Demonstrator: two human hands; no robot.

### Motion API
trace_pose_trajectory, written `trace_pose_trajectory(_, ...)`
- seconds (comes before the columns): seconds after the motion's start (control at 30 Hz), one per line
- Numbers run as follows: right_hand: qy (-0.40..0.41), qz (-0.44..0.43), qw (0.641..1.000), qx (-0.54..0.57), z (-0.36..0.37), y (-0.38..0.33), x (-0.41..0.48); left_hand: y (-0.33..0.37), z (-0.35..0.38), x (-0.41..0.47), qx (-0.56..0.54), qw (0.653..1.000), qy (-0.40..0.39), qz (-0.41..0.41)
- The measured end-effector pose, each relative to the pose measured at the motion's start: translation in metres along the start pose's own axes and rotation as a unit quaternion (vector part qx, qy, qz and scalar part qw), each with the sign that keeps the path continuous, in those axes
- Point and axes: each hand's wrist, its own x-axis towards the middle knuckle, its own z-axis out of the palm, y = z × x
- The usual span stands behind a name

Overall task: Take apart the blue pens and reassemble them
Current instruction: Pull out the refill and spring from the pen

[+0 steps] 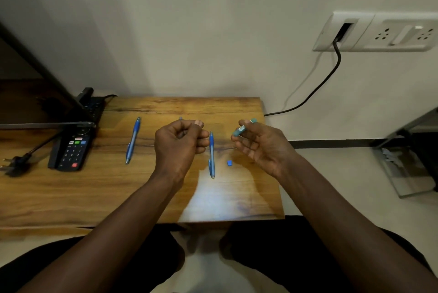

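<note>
Your right hand [260, 148] clamps its grip mid-length on a short teal-blue plastic pen barrel [244, 128]; your left hand [179, 143] curls its grip round a thin refill [180, 119], tip poking above.

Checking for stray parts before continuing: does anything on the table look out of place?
Only a small blue piece lies loose on the table, right of the middle pen; easily lost.

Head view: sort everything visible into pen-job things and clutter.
Job: left pen, middle pen, small blue piece, barrel section in right hand, thin part in left hand.
Clutter: remote, plug, wall socket, black cable.
</note>
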Motion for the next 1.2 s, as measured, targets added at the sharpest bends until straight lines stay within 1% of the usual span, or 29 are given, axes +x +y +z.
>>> trace_pose_trajectory(0.07, 0.023, -0.024, 0.991, -0.128, -0.009, 0.004, 0.003, -0.001, -0.001, -0.001, 0.007, 1.0, -0.004, -0.007)
trace_pose_trajectory(0.1, 0.039, -0.044, 0.978, -0.201, -0.013, 0.007, 0.004, -0.002, -0.001, -0.002, 0.012, 1.0, -0.009, -0.009)
trace_pose_trajectory(0.13, 0.058, -0.071, 0.958, -0.273, -0.016, 0.011, 0.006, -0.003, -0.001, -0.003, 0.015, 1.0, -0.014, -0.012)
trace_pose_trajectory(0.2, 0.088, -0.132, 0.905, -0.396, -0.02, 0.019, 0.01, -0.005, -0.001, -0.006, 0.029, 0.999, -0.023, -0.015)
trace_pose_trajectory(0.23, 0.091, -0.152, 0.882, -0.436, -0.021, 0.021, 0.011, -0.006, -0.001, -0.006, 0.039, 0.999, -0.027, -0.014)
trace_pose_trajectory(0.27, 0.089, -0.16, 0.867, -0.463, -0.022, 0.024, 0.012, -0.006, -0.001, -0.007, 0.048, 0.998, -0.029, -0.01)
trace_pose_trajectory(0.4, 0.08, -0.162, 0.843, -0.506, -0.026, 0.031, 0.015, -0.006, -0.005, -0.01, 0.069, 0.997, -0.042, 0.01)
trace_pose_trajectory(0.47, 0.089, -0.187, 0.81, -0.548, -0.028, 0.032, 0.014, -0.006, -0.007, -0.012, 0.074, 0.996, -0.046, 0.019)
trace_pose_trajectory(0.5, 0.096, -0.196, 0.8, -0.559, -0.029, 0.032, 0.013, -0.006, -0.008, -0.012, 0.075, 0.996, -0.046, 0.02)
trace_pose_trajectory(0.7, 0.097, -0.209, 0.799, -0.555, -0.027, 0.03, 0.012, -0.006, -0.016, -0.013, 0.075, 0.996, -0.05, 0.012)
trace_pose_trajectory(0.83, 0.091, -0.211, 0.775, -0.589, -0.025, 0.028, 0.017, -0.008, -0.024, -0.013, 0.079, 0.996, -0.051, 0.008)
trace_pose_trajectory(1.0, 0.088, -0.18, 0.79, -0.579, -0.025, 0.02, 0.019, -0.011, -0.036, -0.012, 0.081, 0.996, -0.045, 0.005)
trace_pose_trajectory(1.07, 0.095, -0.187, 0.788, -0.578, -0.024, 0.019, 0.02, -0.011, -0.04, -0.012, 0.08, 0.996, -0.046, 0.005)
trace_pose_trajectory(1.2, 0.135, -0.252, 0.753, -0.592, -0.009, 0.019, 0.02, -0.009, -0.046, -0.012, 0.074, 0.996, -0.047, 0.007)
